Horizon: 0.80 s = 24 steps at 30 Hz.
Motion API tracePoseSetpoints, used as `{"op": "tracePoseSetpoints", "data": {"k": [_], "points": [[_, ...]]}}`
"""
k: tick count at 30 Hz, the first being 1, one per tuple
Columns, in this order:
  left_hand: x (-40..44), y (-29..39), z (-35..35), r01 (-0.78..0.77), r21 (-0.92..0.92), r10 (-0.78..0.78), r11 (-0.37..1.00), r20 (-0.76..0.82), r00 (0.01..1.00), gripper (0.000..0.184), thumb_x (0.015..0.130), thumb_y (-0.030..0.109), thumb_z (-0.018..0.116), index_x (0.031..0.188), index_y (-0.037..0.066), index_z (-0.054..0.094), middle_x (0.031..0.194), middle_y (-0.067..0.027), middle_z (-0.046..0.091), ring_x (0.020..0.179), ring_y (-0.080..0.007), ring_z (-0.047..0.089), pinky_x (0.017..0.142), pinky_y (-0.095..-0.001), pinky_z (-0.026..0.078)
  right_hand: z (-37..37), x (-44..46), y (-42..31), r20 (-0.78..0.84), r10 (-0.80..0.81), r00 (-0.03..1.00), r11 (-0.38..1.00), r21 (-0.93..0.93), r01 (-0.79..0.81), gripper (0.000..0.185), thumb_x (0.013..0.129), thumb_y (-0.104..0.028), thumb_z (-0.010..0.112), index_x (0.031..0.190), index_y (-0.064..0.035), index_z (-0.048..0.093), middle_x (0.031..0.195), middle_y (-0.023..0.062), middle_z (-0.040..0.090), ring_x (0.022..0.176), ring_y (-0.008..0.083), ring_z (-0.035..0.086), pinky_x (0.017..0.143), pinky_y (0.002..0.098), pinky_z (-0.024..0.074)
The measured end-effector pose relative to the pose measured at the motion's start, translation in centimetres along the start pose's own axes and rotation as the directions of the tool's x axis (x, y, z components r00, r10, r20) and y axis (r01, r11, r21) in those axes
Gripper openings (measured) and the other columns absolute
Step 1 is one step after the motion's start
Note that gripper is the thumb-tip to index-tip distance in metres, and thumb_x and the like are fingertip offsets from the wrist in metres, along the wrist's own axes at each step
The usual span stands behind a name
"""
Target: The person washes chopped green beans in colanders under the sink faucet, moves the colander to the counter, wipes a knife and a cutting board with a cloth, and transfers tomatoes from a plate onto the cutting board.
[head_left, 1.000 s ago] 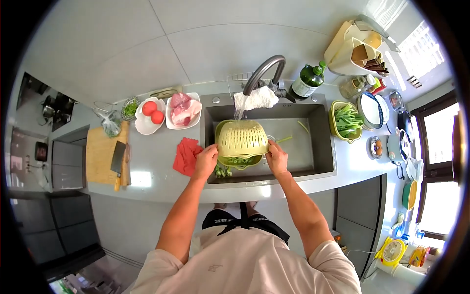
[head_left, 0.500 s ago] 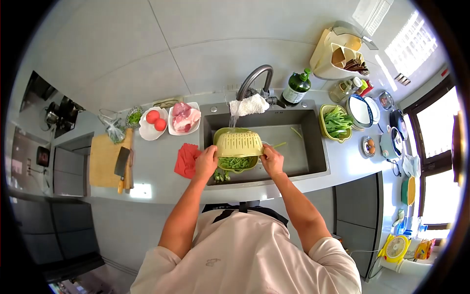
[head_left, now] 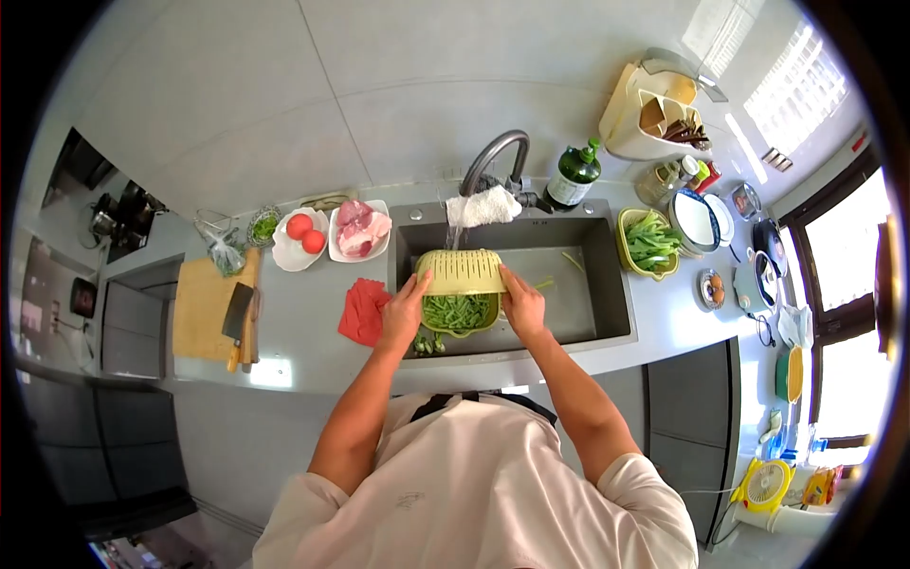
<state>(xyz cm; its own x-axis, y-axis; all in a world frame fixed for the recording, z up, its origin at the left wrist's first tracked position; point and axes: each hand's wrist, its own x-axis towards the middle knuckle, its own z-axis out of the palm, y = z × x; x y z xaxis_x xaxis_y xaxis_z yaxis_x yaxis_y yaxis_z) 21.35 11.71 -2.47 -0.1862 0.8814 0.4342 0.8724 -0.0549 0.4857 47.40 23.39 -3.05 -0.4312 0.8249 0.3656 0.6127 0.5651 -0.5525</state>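
Observation:
My left hand [head_left: 406, 309] and my right hand [head_left: 524, 303] grip opposite sides of a pale yellow slotted drain basket [head_left: 462, 273] in the sink. Cut green vegetable pieces [head_left: 460, 313], which look like beans, show below the slotted part, inside a yellow-green rim. The fingers of both hands are closed on the basket's edges. Behind it, water runs from the grey faucet [head_left: 497, 142], which has a white cloth [head_left: 484, 206] draped by it. A few green scraps [head_left: 428, 343] lie near the sink's front left corner.
Left of the sink [head_left: 578, 332] are a red cloth [head_left: 363, 312], a bowl of meat [head_left: 360, 234], two tomatoes [head_left: 305, 233], and a cleaver [head_left: 237, 313] on a cutting board [head_left: 201, 313]. To the right stands a basket of leafy greens [head_left: 650, 242]; a green bottle [head_left: 574, 175] stands behind.
The slotted part has shifted slightly back toward the faucet, and more of the cut green pieces shows. Both hands have moved with it, still holding on.

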Motion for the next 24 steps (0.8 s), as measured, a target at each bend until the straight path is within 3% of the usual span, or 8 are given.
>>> {"op": "tracePoseSetpoints", "data": {"k": [5,6,9,11,14,18,21,24], "points": [[-0.3,-0.5,0.6,0.002,-0.067,-0.004,0.998,-0.026,1.0,0.062,0.093,0.0,0.059,0.149,0.027,0.05,0.124,-0.019,0.068,0.093,-0.0425,0.07,0.074,-0.048,0.059,0.0,-0.1,0.3,-0.161,-0.132,0.978,0.991,-0.014,0.131,0.052,0.085,0.0,0.06,0.135,-0.014,0.065,0.109,0.0151,0.072,0.088,0.0359,0.07,0.074,0.0444,0.0577],[-0.9,-0.2,0.5,0.016,-0.088,-0.018,0.996,-0.021,1.0,0.062,0.094,0.0,0.059,0.149,0.025,0.05,0.124,-0.0194,0.068,0.093,-0.0428,0.069,0.074,-0.0482,0.059,0.1,-0.2,0.3,-0.129,-0.087,0.988,0.996,-0.004,0.088,0.05,0.085,-0.001,0.061,0.133,-0.0136,0.065,0.108,0.0154,0.073,0.086,0.0356,0.071,0.074,0.0445,0.0578],[-0.3,-0.1,1.0,0.268,-0.243,-0.264,0.932,0.049,0.963,0.059,0.094,0.003,0.061,0.149,0.02,0.049,0.123,-0.0212,0.067,0.096,-0.0442,0.068,0.078,-0.0496,0.056,0.3,1.1,0.5,-0.052,0.058,0.997,0.998,-0.016,-0.059,0.042,0.086,-0.006,0.063,0.127,-0.0125,0.068,0.102,0.0168,0.074,0.08,0.0359,0.071,0.073,0.0451,0.0577],[0.3,-0.5,1.6,0.28,-0.229,-0.284,0.932,0.016,0.959,0.057,0.093,0.004,0.063,0.148,0.017,0.05,0.121,-0.0222,0.068,0.098,-0.0449,0.067,0.081,-0.05,0.055,0.9,1.5,0.5,-0.001,0.188,0.982,0.98,-0.064,-0.188,0.035,0.088,-0.009,0.062,0.121,-0.0121,0.071,0.095,0.0182,0.074,0.077,0.0375,0.07,0.071,0.0462,0.0572],[0.1,-1.8,2.8,0.39,-0.169,-0.377,0.905,0.102,0.92,0.054,0.092,0.007,0.065,0.144,0.013,0.053,0.118,-0.0225,0.069,0.101,-0.045,0.067,0.083,-0.0493,0.055,1.5,2.6,0.9,-0.14,0.184,0.973,0.983,0.02,-0.183,0.025,0.089,-0.016,0.061,0.108,-0.0095,0.076,0.079,0.021,0.07,0.071,0.0407,0.069,0.07,0.048,0.0563],[-1.3,-4.0,4.7,0.485,-0.143,-0.449,0.863,0.225,0.865,0.05,0.091,0.01,0.069,0.139,0.009,0.056,0.112,-0.0217,0.071,0.1,-0.0418,0.068,0.082,-0.045,0.056,2.5,3.5,2.3,-0.064,0.377,0.924,0.926,0.001,-0.377,0.022,0.087,-0.019,0.063,0.1,-0.0086,0.077,0.078,0.0211,0.07,0.073,0.0412,0.069,0.071,0.048,0.0563],[-1.8,-4.2,4.8,0.604,-0.192,-0.549,0.774,0.273,0.79,0.044,0.093,0.013,0.071,0.134,0.002,0.059,0.109,-0.0191,0.074,0.098,-0.029,0.073,0.085,-0.0386,0.056,3.0,4.1,4.0,0.088,0.512,0.855,0.854,0.055,-0.517,0.023,0.087,-0.024,0.065,0.099,-0.0089,0.077,0.082,0.0206,0.072,0.077,0.0422,0.069,0.075,0.0488,0.0567],[-2.4,-4.9,4.8,0.586,-0.135,-0.537,0.799,0.28,0.796,0.035,0.093,0.012,0.07,0.125,0.001,0.065,0.098,-0.0175,0.076,0.088,-0.0267,0.074,0.08,-0.0362,0.056,2.4,4.2,4.1,0.22,0.578,0.786,0.794,0.073,-0.604,0.027,0.087,-0.029,0.068,0.102,-0.0094,0.077,0.09,0.018,0.075,0.085,0.0382,0.072,0.081,0.0465,0.0572]]}}
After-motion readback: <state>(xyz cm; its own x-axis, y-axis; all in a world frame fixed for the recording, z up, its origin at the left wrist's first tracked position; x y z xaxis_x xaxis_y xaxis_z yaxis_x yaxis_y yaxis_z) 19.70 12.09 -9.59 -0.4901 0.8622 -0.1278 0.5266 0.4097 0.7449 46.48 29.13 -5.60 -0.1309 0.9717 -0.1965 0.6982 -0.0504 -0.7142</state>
